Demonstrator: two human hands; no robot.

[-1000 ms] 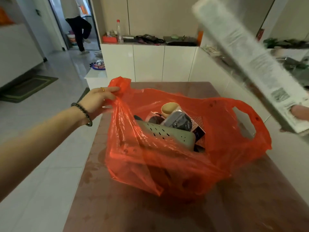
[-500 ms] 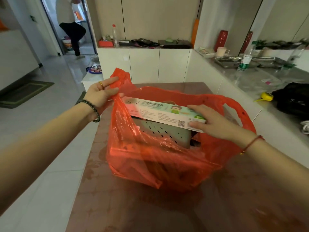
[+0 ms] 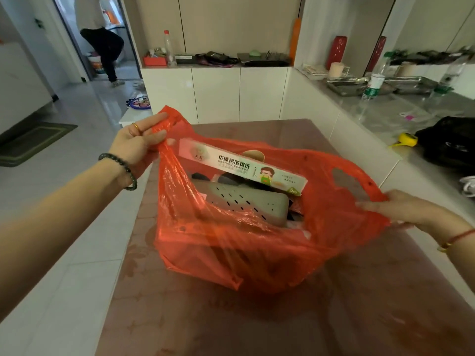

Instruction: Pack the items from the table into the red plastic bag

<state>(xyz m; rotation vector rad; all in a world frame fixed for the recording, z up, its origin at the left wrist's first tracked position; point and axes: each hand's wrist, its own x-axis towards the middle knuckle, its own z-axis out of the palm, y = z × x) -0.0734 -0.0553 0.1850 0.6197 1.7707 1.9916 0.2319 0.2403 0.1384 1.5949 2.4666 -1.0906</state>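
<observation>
Only 1 view here, the head cam looking down at the table (image 3: 359, 317), so this is quick. The long foil box (image 3: 243, 167) that was up in the right hand 1 second ago, and half a second ago was being laid across the mouth of the bag, is now let go and lying inside the red plastic bag (image 3: 257, 242), tilted, its far-left end up near the left handle and its right end lower, resting on top of the grey perforated board (image 3: 244, 204). A cup rim just peeks out behind the box, and some darker stuff sits under it that I can't make out. The right hand (image 3: 408, 211) has moved off the box and over to the right handle, fingers pressed flat and close together along the plastic, pulling it outward. The left hand (image 3: 136, 145) hasn't really shifted, thumb and fingers pinching the left handle and holding it up. The bag itself sits in the middle of the table with its mouth stretched wide between both hands. I don't see anything loose on the bare tabletop around it, so my guess is the packing is basically done and what's left is bringing the 2 handles together.
</observation>
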